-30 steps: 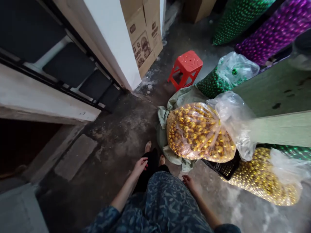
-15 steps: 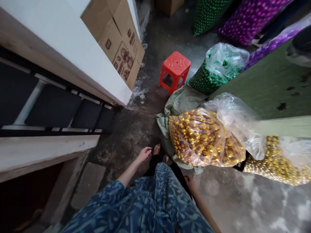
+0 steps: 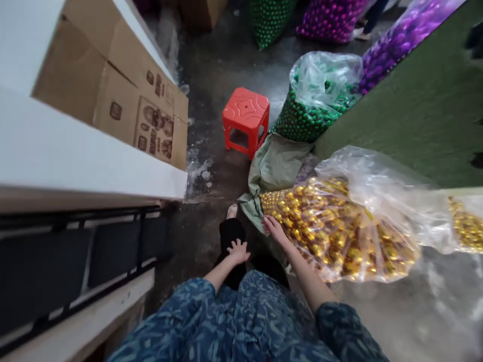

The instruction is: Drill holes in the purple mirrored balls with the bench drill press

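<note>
Your left hand (image 3: 238, 252) has its fingers spread, nothing in them, on your side of the red stool (image 3: 246, 108); your right hand (image 3: 275, 230) has its fingers loosely bent, nothing pinched that I can see. It's right by the bag of gold beads (image 3: 320, 221), nearer you than the stool and to its right, though I can't tell if they touch. That plastic looks thin, so I'd go flat-palmed, and mind the slack green cloth (image 3: 281, 161) beside the stool underfoot.
</note>
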A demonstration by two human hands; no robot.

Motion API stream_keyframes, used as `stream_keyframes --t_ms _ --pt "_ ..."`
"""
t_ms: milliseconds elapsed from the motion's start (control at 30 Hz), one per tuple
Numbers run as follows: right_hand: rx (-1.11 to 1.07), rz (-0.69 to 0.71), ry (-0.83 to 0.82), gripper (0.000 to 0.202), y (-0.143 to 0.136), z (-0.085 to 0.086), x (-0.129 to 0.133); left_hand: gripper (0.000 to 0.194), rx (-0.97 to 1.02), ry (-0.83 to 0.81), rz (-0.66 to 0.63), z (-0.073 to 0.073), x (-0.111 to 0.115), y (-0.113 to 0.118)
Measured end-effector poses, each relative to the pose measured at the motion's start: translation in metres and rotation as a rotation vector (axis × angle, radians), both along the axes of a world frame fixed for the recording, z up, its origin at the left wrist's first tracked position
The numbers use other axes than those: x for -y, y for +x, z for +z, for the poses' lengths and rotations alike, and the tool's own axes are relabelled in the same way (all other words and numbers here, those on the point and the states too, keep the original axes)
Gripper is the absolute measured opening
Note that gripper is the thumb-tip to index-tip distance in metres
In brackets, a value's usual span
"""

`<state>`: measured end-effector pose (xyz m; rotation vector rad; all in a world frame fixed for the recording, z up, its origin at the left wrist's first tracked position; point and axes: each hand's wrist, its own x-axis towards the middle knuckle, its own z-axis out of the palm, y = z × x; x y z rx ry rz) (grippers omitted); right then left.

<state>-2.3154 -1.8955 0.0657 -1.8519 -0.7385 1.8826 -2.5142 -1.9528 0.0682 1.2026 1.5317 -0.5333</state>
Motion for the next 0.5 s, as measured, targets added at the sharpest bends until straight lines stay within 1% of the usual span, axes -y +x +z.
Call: stream_keyframes --t_ms 67,133,167,200,233,300,333,433,500 --pt "-0.003 -0.086 -0.019 0.053 -0.024 -0.027 -0.052 0.072 -0.049 -0.06 -0.192 -0.01 -0.017 -0.019" --pt "-0.003 -0.17 -0.049 0.053 -0.041 -0.048 -0.093 0.073 -0.035 -0.117 -0.398 -0.012 -0.034 -0.044" --pt "-0.003 -0.213 -0.066 0.052 -0.047 -0.055 -0.108 0.072 -0.015 -0.149 -0.462 -0.009 -0.044 -0.057" --pt "-0.004 -0.255 -0.084 0.052 -0.05 -0.058 -0.12 0.072 0.003 -0.179 -0.483 -0.006 -0.053 -0.07" --pt "-0.006 -0.297 -0.101 0.052 -0.05 -0.059 -0.129 0.072 0.011 -0.205 -0.466 -0.001 -0.063 -0.081" --pt "-0.008 -0.38 -0.133 0.052 -0.045 -0.055 -0.143 0.069 0.009 -0.245 -0.416 0.008 -0.084 -0.096" --pt "-0.007 -0.421 -0.145 0.052 -0.039 -0.052 -0.148 0.067 -0.004 -0.254 -0.402 0.012 -0.095 -0.1" --pt "0.009 -0.54 -0.159 0.052 -0.014 -0.043 -0.164 0.061 -0.057 -0.254 -0.396 0.021 -0.128 -0.1" --pt "0.028 -0.617 -0.148 0.051 0.006 -0.044 -0.176 0.062 -0.093 -0.214 -0.398 0.025 -0.15 -0.093"
